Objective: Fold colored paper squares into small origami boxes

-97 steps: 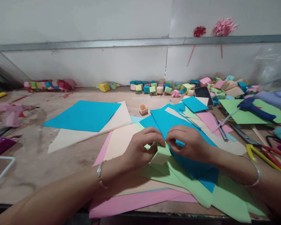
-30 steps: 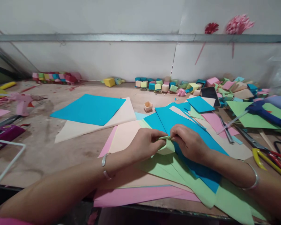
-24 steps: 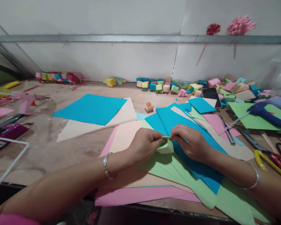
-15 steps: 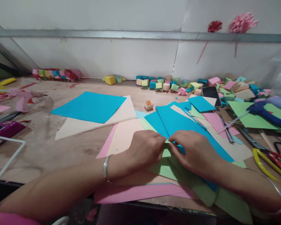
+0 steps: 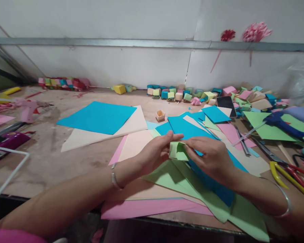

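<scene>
A small folded light-green paper piece (image 5: 176,151) is held between both hands above a spread of coloured sheets. My left hand (image 5: 155,152) grips its left side, thumb on top and fingers curled under. From the right, my right hand (image 5: 210,158) pinches the piece's right edge with its fingertips. Both wrists wear thin silver bangles. Under the hands lie light-green sheets (image 5: 182,179), blue sheets (image 5: 190,130), a peach sheet (image 5: 135,145) and a pink sheet (image 5: 147,209).
A big blue sheet (image 5: 97,116) lies on a cream one at centre left. A tiny peach paper box (image 5: 160,115), a row of paper cubes (image 5: 174,93) by the wall, a phone (image 5: 226,102), scissors (image 5: 281,165), a blue glue gun (image 5: 281,122) and a purple stapler (image 5: 7,141) surround the work.
The green piece was pressed low against the sheets half a second ago. Now both hands have lifted it and turned its open side up, the left thumb moving on top.
</scene>
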A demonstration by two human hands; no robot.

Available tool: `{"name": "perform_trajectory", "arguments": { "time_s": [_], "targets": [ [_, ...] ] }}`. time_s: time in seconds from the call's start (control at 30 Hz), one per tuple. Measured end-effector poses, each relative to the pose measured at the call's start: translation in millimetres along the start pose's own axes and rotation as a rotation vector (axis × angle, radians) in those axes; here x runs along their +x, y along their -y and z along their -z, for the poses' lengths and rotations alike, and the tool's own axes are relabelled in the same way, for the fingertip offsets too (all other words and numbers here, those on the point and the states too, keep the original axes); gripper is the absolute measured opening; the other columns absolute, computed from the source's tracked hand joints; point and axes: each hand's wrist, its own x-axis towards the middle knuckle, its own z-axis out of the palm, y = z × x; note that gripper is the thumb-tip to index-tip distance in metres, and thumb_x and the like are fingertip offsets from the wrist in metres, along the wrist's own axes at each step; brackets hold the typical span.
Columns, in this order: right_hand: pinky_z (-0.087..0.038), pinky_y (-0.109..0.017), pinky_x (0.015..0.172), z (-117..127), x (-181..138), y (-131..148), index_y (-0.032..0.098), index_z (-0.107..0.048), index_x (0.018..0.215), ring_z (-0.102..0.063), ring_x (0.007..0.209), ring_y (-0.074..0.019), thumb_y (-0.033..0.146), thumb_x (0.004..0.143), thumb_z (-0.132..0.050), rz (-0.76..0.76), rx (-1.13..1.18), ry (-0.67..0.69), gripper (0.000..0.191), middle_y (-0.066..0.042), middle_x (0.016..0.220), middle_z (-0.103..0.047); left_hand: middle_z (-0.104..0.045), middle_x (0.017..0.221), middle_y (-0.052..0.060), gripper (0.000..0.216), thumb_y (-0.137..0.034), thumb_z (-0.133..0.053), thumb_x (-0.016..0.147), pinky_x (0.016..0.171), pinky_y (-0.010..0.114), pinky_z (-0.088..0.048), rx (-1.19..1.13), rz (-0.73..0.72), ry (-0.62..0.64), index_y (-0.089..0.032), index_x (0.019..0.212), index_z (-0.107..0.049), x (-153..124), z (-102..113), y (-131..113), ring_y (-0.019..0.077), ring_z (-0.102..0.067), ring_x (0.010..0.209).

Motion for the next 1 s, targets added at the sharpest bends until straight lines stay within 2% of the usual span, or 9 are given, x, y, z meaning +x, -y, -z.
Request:
{"name": "perform_trajectory", "arguments": {
  "time_s": [0.17, 0.27, 0.4, 0.57, 0.63, 0.73, 0.8, 0.9, 1.0],
  "targets": [
    [-0.044, -0.029, 0.066, -3.5, 1.3, -0.8, 0.018, -0.070, 0.088, -0.060, 0.076, -0.0172, 0.020, 0.092, -0.048, -0.038, 0.061, 0.003, 0.022, -0.007, 0.084, -0.067, -0.066, 0.103, 0.012, 0.037, -0.047, -0.049, 0.092, 0.086, 0.040, -0.053, -0.384, 0.135, 0.090, -0.014, 0.101, -0.064, 5.2, -5.6, 16.3, 0.0220, -0.062, 0.098],
    [-0.044, -0.029, 0.065, -1.7, 1.8, 0.9, 0.018, -0.070, 0.093, -0.060, 0.074, -0.0174, 0.019, 0.091, -0.049, -0.024, 0.047, 0.062, 0.020, -0.006, 0.079, -0.066, -0.066, 0.088, 0.009, 0.033, -0.044, -0.056, 0.090, 0.082, 0.037, -0.053, -0.426, 0.168, 0.094, -0.012, 0.092, -0.064, 5.7, -6.7, 24.2, 0.0180, -0.062, 0.084],
    [-0.042, -0.028, 0.063, -2.2, 0.7, 2.1, 0.019, -0.069, 0.077, -0.057, 0.066, -0.0158, 0.016, 0.092, -0.045, 0.094, 0.011, 0.028, 0.029, -0.005, 0.068, -0.065, -0.063, 0.079, 0.006, 0.035, -0.045, -0.060, 0.087, 0.076, 0.035, -0.054, -0.452, 0.211, 0.156, -0.011, 0.084, -0.063, 3.8, -7.3, 27.7, 0.0147, -0.060, 0.074],
    [-0.044, -0.029, 0.064, -4.4, 2.4, -0.9, 0.018, -0.069, 0.077, -0.057, 0.068, -0.0168, 0.014, 0.091, -0.046, 0.098, 0.010, 0.029, 0.027, -0.006, 0.072, -0.066, -0.063, 0.087, 0.008, 0.032, -0.042, -0.057, 0.090, 0.077, 0.038, -0.056, -0.508, 0.239, 0.157, -0.011, 0.089, -0.063, 2.0, -10.6, 23.2, 0.0180, -0.062, 0.082],
    [-0.047, -0.031, 0.069, 0.1, 6.0, -1.2, 0.016, -0.069, 0.095, -0.059, 0.078, -0.0196, 0.018, 0.092, -0.048, 0.042, 0.025, 0.059, 0.021, -0.009, 0.082, -0.067, -0.064, 0.092, 0.008, 0.028, -0.039, -0.056, 0.091, 0.079, 0.037, -0.056, -0.540, 0.217, 0.146, -0.012, 0.095, -0.063, 3.6, -9.2, 19.4, 0.0174, -0.063, 0.085],
    [-0.048, -0.039, 0.079, 10.8, 11.8, 1.3, 0.016, -0.061, 0.117, -0.057, 0.096, -0.0247, 0.022, 0.093, -0.048, 0.004, 0.003, 0.048, 0.027, -0.014, 0.104, -0.062, -0.064, 0.102, 0.008, 0.030, -0.039, -0.048, 0.095, 0.084, 0.036, -0.055, -0.577, 0.175, 0.106, -0.016, 0.107, -0.063, 8.2, -3.0, 13.5, 0.0167, -0.062, 0.091],
    [-0.047, -0.046, 0.085, 14.9, 14.1, 2.9, 0.018, -0.060, 0.115, -0.053, 0.108, -0.0294, 0.030, 0.092, -0.052, 0.027, -0.015, 0.066, 0.028, -0.017, 0.117, -0.055, -0.063, 0.109, 0.010, 0.034, -0.041, -0.046, 0.096, 0.087, 0.036, -0.053, -0.590, 0.157, 0.070, -0.017, 0.114, -0.061, 11.7, 2.0, 10.6, 0.0179, -0.062, 0.097],
    [-0.044, -0.057, 0.091, 10.1, 14.8, 1.3, 0.016, -0.059, 0.114, -0.042, 0.122, -0.0384, 0.044, 0.082, -0.064, 0.024, -0.053, 0.157, 0.043, -0.022, 0.135, -0.043, -0.061, 0.117, 0.012, 0.039, -0.041, -0.046, 0.095, 0.093, 0.036, -0.050, -0.606, 0.137, 0.059, -0.016, 0.123, -0.057, 15.8, 6.8, 9.6, 0.0199, -0.060, 0.104],
    [-0.047, -0.054, 0.091, -3.5, 13.8, -4.1, 0.019, -0.063, 0.102, -0.046, 0.120, -0.0339, 0.025, 0.085, -0.060, 0.012, -0.051, 0.167, 0.018, -0.018, 0.133, -0.048, -0.062, 0.113, 0.012, 0.039, -0.039, -0.046, 0.095, 0.088, 0.034, -0.051, -0.602, 0.110, 0.081, -0.016, 0.125, -0.056, 18.3, 7.7, 11.9, 0.0191, -0.060, 0.100]
  ]
}}
